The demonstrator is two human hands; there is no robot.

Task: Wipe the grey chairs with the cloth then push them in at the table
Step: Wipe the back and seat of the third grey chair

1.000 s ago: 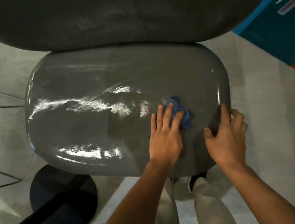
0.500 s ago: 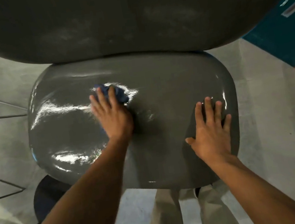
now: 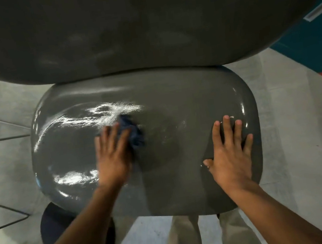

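- Now I see my left hand point(image 3: 113, 157), fingers straight, pressing the crumpled dark blue cloth point(image 3: 132, 133) onto the glossy grey moulded chair seat point(image 3: 174, 107).
- My right hand point(image 3: 229, 153) lies flat and open on it.

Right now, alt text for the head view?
Left hand presses a blue cloth on a wet grey chair seat; right hand lies flat on the seat's right side. Table edge above.

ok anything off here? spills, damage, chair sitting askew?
Nothing stands out. The bright streaks on the grey chair seat read as glare or wipe sheen, not a spill. The left hand presses the blue cloth on the seat; the right hand lies flat beside it. No damage visible.
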